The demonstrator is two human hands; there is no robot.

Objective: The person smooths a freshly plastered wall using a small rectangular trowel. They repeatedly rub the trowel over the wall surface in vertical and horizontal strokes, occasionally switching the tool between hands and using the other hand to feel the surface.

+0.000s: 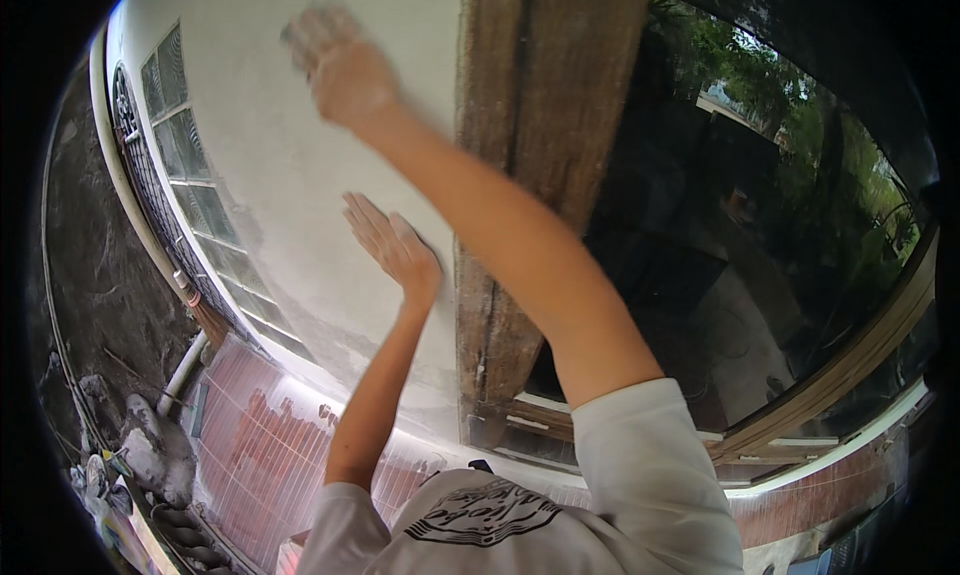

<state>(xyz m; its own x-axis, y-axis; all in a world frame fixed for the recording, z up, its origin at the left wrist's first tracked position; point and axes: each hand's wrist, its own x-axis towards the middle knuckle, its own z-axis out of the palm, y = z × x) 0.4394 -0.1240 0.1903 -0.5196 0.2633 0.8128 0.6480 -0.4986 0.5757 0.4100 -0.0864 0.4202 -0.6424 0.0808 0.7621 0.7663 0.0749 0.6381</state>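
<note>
White wall [280, 165]; both hands [398, 247] flat

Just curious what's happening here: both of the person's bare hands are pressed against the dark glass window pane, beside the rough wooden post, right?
Not quite. In the head view the left hand lies flat and the blurred right hand is raised against the smooth white plastered wall, not the dark glass window pane. The rough wooden post does stand beside them.

A single head-worn fisheye view faces a white plastered wall [290, 165] close in front. The person's forearms enter from the lower edge. A wooden window frame [520, 175] and dark glass [720, 235] fill the right half.
</note>
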